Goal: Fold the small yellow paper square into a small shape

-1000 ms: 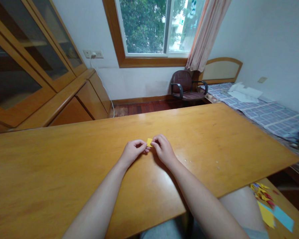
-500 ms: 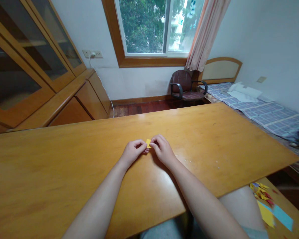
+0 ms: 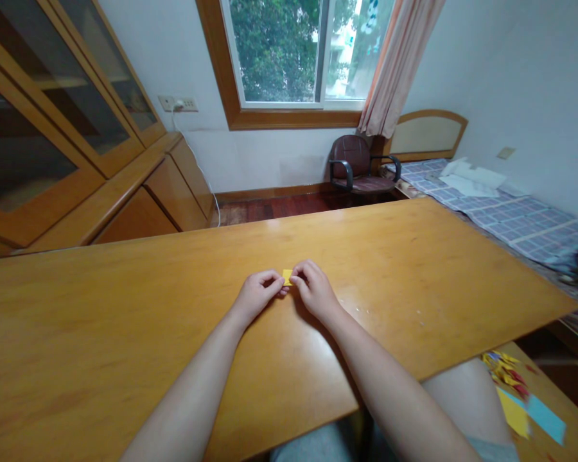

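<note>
While both of my hands meet near the middle of the frame, a small yellow piece of paper (image 3: 287, 276) sits pinched between them, low over the wooden table (image 3: 125, 333). My left hand (image 3: 257, 296) is curled almost closed, with thumb and forefinger pressed on the paper's left edge. My right hand (image 3: 314, 290) is curled the same way, its fingertips closed on the right edge, so neither grip has any gap beyond the paper itself. Only a small patch of yellow shows above my knuckles. The rest is hidden behind my fingers, and I cannot tell how it is folded. I judge the main risk to be the size of the piece: with so little to hold, easing either pinch could let it twist or drop onto the glossy tabletop. Pulling my hands apart while both are clamped could tear it. Because my fingers cover most of it, any crease pressed now could run crooked without my seeing it. At the lower right of the frame, well apart from my hands, colored paper scraps (image 3: 505, 372) and a blue sheet (image 3: 545, 418) lie on a lower surface beside my knee.
</note>
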Action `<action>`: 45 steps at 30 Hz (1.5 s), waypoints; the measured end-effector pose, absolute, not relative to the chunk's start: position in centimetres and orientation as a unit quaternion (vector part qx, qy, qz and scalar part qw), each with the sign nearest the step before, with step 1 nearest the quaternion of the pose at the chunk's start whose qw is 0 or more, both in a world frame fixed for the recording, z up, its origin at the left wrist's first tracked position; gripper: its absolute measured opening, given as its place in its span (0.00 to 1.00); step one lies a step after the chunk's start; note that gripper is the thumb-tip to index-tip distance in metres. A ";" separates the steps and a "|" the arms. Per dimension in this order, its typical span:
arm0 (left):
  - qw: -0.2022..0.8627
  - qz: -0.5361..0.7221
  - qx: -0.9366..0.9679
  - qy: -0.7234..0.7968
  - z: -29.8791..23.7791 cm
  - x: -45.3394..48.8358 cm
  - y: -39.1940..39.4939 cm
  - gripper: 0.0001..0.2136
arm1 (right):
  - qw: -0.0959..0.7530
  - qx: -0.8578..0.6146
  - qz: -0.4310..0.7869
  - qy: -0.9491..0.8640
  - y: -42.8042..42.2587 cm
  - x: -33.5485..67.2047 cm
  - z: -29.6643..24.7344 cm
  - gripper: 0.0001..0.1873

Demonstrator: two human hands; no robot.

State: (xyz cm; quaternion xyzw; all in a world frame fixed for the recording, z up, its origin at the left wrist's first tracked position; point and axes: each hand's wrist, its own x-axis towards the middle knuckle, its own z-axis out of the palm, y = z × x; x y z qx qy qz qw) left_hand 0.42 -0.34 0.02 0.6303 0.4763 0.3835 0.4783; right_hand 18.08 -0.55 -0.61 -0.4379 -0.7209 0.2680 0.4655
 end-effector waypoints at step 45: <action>0.553 0.395 0.545 0.492 -0.6 0.4 -0.1 0.15 | 0.546 -0.428 0.483 -0.534 0.2 17.5 -1.8 0.21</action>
